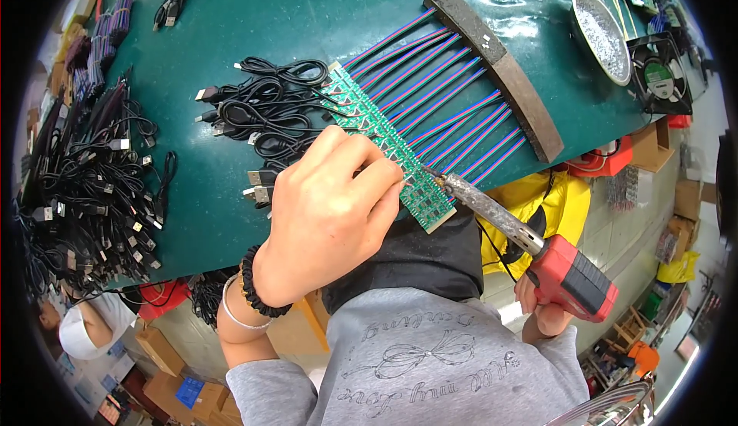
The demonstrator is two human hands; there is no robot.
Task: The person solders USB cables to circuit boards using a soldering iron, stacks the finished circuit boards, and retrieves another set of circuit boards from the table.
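A green circuit board panel lies slantwise on the table near its front edge. Over its lower half is my left hand, fingers pinched close to the board; whatever is between them is hidden. My right hand grips a red and black soldering gun, whose tip points at the board beside my left fingertips. Black USB cables lie bundled along the board's left side. Blue, red and black wires fan out from its right side, their far ends under a dark curved bar.
A heap of USB cables covers the table's left end. A white bowl of greyish material and a black fan stand at the right. A yellow bag hangs below the table edge. Another person's sleeve shows at lower left.
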